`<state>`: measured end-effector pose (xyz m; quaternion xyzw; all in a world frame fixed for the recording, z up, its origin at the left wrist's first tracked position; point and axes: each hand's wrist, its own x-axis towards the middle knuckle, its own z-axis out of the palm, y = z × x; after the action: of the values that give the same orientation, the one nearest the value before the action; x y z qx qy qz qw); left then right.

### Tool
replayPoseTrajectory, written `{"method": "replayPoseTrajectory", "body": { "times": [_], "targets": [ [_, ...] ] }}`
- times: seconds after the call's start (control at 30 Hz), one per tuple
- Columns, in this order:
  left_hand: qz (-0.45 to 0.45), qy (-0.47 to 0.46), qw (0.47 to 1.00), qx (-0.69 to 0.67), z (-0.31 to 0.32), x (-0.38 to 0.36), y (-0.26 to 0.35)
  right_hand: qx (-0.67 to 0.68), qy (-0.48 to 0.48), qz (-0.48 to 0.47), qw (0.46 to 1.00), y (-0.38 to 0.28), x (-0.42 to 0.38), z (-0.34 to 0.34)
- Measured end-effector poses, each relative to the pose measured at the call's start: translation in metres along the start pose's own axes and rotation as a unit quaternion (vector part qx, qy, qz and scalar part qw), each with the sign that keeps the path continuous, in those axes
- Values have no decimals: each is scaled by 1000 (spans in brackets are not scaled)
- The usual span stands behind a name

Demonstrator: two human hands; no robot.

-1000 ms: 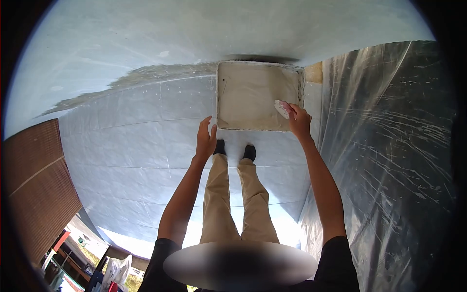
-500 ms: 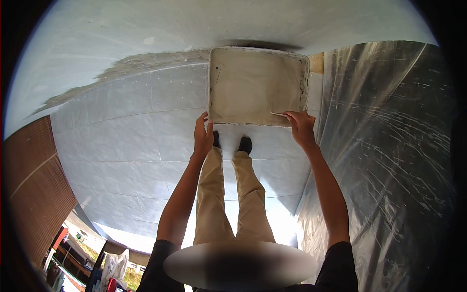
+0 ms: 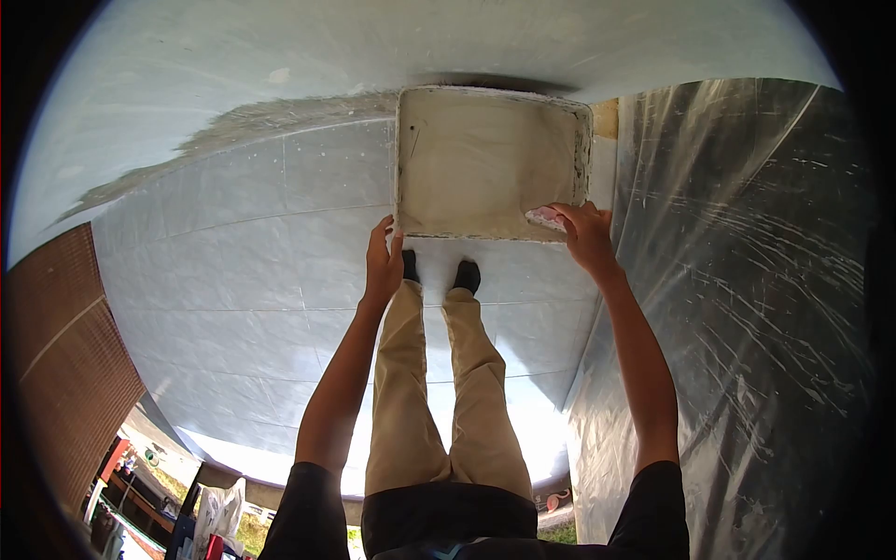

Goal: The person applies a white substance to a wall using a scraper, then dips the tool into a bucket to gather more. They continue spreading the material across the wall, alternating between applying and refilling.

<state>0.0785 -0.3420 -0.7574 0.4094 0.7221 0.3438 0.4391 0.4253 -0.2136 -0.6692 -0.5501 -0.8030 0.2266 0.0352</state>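
A shallow rectangular tray [image 3: 490, 154] with a whitish, chipped rim and a dull beige inside is in front of me, in the upper middle of the head view. My left hand [image 3: 384, 262] is at its near left corner, fingers along the outside and thumb by the rim, gripping it. Over the near right corner, my right hand [image 3: 588, 235] is closed on a small flat piece, pinkish and white on its visible face [image 3: 545, 217]. That piece lies close over the tray's inside; its far side is hidden by my fingers.
A pale grey wall [image 3: 327, 47] curves behind the tray, with a darker patch low on it. Grey sheeting with seam lines [image 3: 215, 252] covers the floor. Clear plastic sheeting [image 3: 747, 261] hangs at right. A brown ribbed panel [image 3: 70, 355] and assorted items stand at left.
My right hand has turned the flat piece, so its pinkish-white face now shows instead of a thin edge. The left hand stays at the tray's corner.
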Motion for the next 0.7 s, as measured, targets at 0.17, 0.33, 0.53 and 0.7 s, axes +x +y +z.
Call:
{"method": "replayPoseTrajectory", "body": {
  "times": [0.17,0.33,0.53,0.7],
  "targets": [
    [8,0,1000,-9,0,0,-3,-28,-20,-34,999,0,7,-7],
    [-2,-2,1000,-7,-2,-2,-1,-53,-50,-51,996,6,10,-4],
    [6,-4,1000,-4,-3,-4,-5,-100,-78,-54,990,1,14,-11],
    [1,-6,1000,-3,-5,-5,1,-126,-127,-38,983,-2,19,-15]
  ]
}}
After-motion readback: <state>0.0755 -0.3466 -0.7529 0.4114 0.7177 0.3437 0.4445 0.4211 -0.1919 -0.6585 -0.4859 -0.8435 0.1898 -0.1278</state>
